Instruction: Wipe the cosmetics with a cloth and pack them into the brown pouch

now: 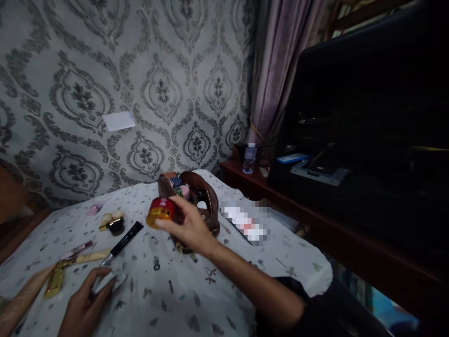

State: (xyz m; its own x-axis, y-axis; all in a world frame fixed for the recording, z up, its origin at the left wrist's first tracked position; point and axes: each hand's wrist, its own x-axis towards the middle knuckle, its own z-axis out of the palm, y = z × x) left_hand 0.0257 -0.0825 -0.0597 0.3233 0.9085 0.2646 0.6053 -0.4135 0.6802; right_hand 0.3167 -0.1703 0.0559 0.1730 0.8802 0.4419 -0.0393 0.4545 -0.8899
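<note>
My right hand grips a small round jar with a red lid and an amber-gold body, above the bed sheet. Just behind it stands a brown cosmetic bag, opened wide, with several small items inside. At the lower left, my left hand is closed on a crumpled white cloth or tissue. Near its fingers lies a black tube with a silver end. Beyond that is a black-and-gold item beside pale round pieces. A gold bottle-like object and a slim pinkish tube lie to the left.
A phone, its screen blurred out, lies right of the bag. A water bottle stands on the dark red ledge, near a large black panel. A skin-toned, arm-like shape reaches in at the left edge.
</note>
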